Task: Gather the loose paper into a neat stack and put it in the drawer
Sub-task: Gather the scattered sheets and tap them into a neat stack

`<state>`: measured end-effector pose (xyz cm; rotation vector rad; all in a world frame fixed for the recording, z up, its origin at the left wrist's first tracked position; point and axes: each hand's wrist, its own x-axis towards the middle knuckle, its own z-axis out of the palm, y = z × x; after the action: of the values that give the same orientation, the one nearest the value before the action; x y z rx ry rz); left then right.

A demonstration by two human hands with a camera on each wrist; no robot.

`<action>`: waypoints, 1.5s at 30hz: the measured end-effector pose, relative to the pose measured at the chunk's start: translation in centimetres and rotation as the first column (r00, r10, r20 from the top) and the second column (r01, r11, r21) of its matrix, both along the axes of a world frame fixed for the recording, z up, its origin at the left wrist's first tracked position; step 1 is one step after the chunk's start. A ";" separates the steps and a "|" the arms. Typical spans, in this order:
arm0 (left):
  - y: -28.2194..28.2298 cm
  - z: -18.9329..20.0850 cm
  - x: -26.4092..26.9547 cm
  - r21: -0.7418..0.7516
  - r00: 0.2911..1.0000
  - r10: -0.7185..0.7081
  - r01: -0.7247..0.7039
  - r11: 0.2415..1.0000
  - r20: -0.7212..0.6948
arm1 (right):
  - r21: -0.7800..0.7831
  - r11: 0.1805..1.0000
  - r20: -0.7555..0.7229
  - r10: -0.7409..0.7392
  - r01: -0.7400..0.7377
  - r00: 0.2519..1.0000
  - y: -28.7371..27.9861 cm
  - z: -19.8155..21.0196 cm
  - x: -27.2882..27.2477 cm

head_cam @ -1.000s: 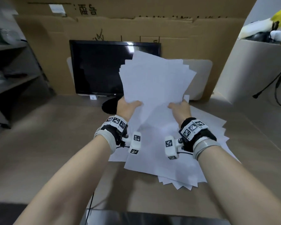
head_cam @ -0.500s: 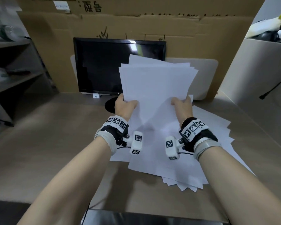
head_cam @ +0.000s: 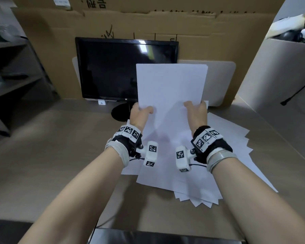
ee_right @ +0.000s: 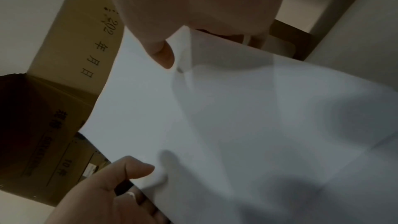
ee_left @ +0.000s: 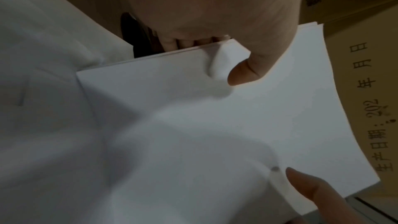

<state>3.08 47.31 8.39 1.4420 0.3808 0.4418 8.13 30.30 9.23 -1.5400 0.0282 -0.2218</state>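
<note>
Gripping a squared-up stack of paper (head_cam: pixel 171 90) by its two side edges, both hands hold it upright over the desk (head_cam: pixel 48 155), its lower edge standing on the loose sheets (head_cam: pixel 224 138) spread flat beneath. The left hand (head_cam: pixel 139 114) clamps the stack's left edge, thumb on the near face and fingers curled behind; the left wrist view shows that thumb (ee_left: pixel 247 72) pressed onto the top sheet and the fingertips (ee_left: pixel 172 43) peeking past the edge. The right hand (head_cam: pixel 195 110) does the same on the right edge, its thumb (ee_right: pixel 161 54) lying on the near face. The held stack's top and sides line up cleanly. The loose sheets under it fan out unevenly, corners sticking out toward the near and right sides of the desk.

Behind the stack, at the far side of the desk, stands a dark monitor (head_cam: pixel 113 71) on a round black base (head_cam: pixel 120 111), partly hidden by the paper. A wall of cardboard (head_cam: pixel 201 36) printed with characters rises behind it. A shelf unit (head_cam: pixel 12 76) stands to the left, and a pale partition (head_cam: pixel 280 76) with black cables closes the right. No drawer can be made out in any view.
</note>
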 end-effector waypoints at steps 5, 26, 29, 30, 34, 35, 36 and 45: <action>-0.4 -1.6 0.4 0.048 0.996 -0.069 0.072 0.996 -0.051 | -0.100 0.994 -0.079 0.036 -0.044 0.996 -0.4 -1.8 0.4; -2.8 -4.0 -3.0 0.576 0.739 0.039 0.490 0.654 -0.673 | -0.525 0.832 -0.411 -0.064 -0.179 0.909 -7.4 -4.4 -2.4; -3.2 -4.6 -3.4 0.544 0.715 -0.005 0.537 0.645 -0.699 | -0.659 0.721 -0.472 -0.179 -0.211 0.863 -8.8 -6.0 -2.5; -3.3 -4.7 -3.5 0.541 0.718 -0.007 0.531 0.652 -0.696 | -0.675 0.698 -0.494 -0.189 -0.237 0.849 -9.2 -6.1 -2.8; -3.8 -3.8 -3.6 0.487 0.739 -0.051 0.492 0.722 -0.672 | -0.611 0.735 -0.543 -0.120 -0.294 0.831 -9.8 -5.3 -4.5; -3.8 -3.7 -3.5 0.461 0.746 -0.064 0.475 0.750 -0.663 | -0.611 0.734 -0.540 -0.112 -0.297 0.834 -10.1 -5.2 -4.5; -3.5 -3.7 -3.3 0.437 0.749 -0.073 0.459 0.774 -0.658 | -0.603 0.740 -0.535 -0.098 -0.299 0.839 -10.4 -5.1 -4.4; -2.1 -3.6 -3.3 0.371 0.737 -0.090 0.437 0.820 -0.669 | -0.551 0.749 -0.593 -0.040 -0.368 0.804 -9.4 -5.2 -4.3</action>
<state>-0.19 45.20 4.76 2.1356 0.5997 -0.2411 3.85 20.88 4.04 -2.2533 0.3178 0.4567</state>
